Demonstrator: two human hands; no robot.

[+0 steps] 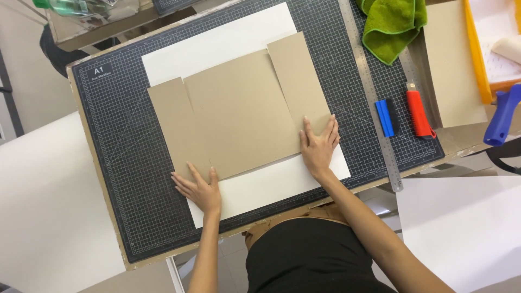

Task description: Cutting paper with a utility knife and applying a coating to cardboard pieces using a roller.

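Note:
Three grey-brown cardboard pieces lie side by side on a white sheet [217,43] on a dark gridded cutting mat [119,125]: a wide middle board [239,108], a narrow left strip [176,122] and a narrow right strip [298,78]. My left hand [198,187] lies flat with fingers spread at the near end of the left strip. My right hand [319,144] presses flat on the near end of the right strip, next to the middle board's corner. Neither hand grips anything.
A steel ruler [374,97] runs along the mat's right side. Beside it lie a blue scraper [385,118] and a red utility knife [419,113]. A green cloth [391,24], another cardboard sheet [453,65], an orange tray [477,54] and a blue handle [502,114] sit at right.

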